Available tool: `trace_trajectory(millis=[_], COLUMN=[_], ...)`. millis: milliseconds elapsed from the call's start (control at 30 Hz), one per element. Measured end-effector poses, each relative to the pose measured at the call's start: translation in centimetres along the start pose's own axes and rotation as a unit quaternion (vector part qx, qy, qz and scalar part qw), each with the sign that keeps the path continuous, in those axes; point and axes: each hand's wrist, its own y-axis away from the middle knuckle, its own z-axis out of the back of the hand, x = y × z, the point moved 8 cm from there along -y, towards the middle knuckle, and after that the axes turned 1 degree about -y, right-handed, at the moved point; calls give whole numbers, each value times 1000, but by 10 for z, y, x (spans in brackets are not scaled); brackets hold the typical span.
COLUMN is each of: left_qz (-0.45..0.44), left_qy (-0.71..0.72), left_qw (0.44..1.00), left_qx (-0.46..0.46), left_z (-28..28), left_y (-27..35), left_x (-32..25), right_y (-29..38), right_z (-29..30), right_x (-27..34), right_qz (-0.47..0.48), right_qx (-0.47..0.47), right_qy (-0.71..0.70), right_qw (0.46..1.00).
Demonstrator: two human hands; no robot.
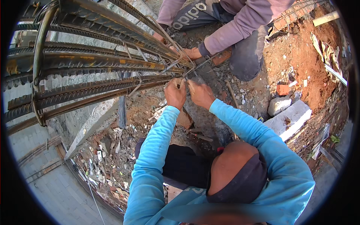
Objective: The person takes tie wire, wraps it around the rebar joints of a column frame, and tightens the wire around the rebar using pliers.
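Note:
Several ribbed steel rebars [92, 60] run from the left edge to the middle, tied into a cage with bent steel stirrups [38, 62]. My left hand [175, 91] is at the cage's lower end, its fingers curled against a bar end. Beside it, my right hand [200, 92] has thumb and finger pinched close to the corner of a stirrup. What lies between my fingertips is too small to make out. Opposite me, a person's hand [192, 53] touches the same end of the cage. A bundle of thin tie wire [122, 112] hangs below the bars.
A co-worker in a mauve sleeve [233, 36] kneels at the top. Rubble covers the ground. On the right lie a pale concrete block [289, 119], a smaller lump [279, 106] and a red brick piece [282, 89]. A slanting concrete edge [90, 129] stands at left.

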Motion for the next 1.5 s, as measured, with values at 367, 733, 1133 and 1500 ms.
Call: trace_trajectory(millis=[367, 733, 1133, 1500], left_qz=[17, 171, 373, 355], left_qy=[15, 369, 554, 556], left_qw=[996, 913, 722, 740], left_qx=[87, 39, 182, 132], left_z=[-1, -11, -52, -67], left_y=[-2, 10, 14, 22], left_x=[4, -3, 35, 43], right_y=[2, -20, -29, -38], right_z=[-41, 40, 48, 49], right_x=[25, 35, 40, 50], right_qz=[36, -5, 85, 30], right_qx=[33, -120, -57, 12], right_qy=[-21, 27, 51, 80], right_qw=[999, 992, 993, 996])
